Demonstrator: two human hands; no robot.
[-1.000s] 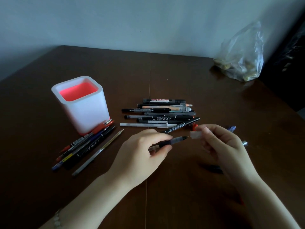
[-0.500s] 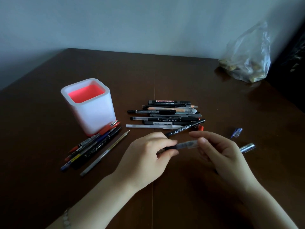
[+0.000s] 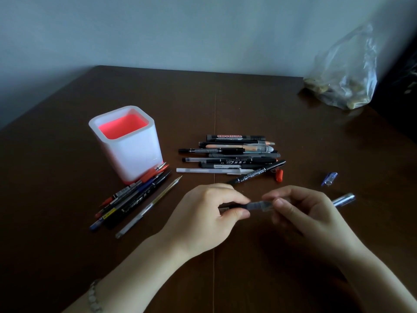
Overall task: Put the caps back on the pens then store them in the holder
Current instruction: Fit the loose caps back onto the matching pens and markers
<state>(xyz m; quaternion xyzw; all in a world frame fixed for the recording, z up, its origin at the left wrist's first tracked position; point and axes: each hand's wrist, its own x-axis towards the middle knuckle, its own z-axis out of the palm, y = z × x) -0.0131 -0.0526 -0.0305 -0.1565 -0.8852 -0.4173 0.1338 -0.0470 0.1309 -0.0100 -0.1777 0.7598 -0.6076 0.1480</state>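
Pinching a black pen [image 3: 237, 206] with thumb and bent fingers [image 3: 234, 213] of the left hand [image 3: 203, 219], low over the dark table [image 3: 248, 105]. Pinching the see-through cap [image 3: 261, 204] with the right hand [image 3: 302, 213], fingertips closed narrow on it. Cap over the pen's tip now, looking frosted and grey, with the black grip showing just left of it. Pen lying flat, long way going left to right, capped end pointing right (the back end hidden inside the left fist).

A second ago: cap apart from the pen, with a gap between. Half a second ago: cap just touching the tip. Now pushed on further, hands closer together.

White holder [image 3: 133, 152] with a pink inside standing upright to the far left. Bunch of pens [image 3: 133, 195] lying slanted at its foot, touching its base. Pile of pens [image 3: 230, 154] behind the hands, stacked side by side, all running left to right. Small red cap [image 3: 279, 175] just right of that pile. Blue cap [image 3: 329, 178] further right, alone. Clear pen end [image 3: 344, 199] peeking out behind the right hand. Plastic bag [image 3: 347, 73] at the far right corner.
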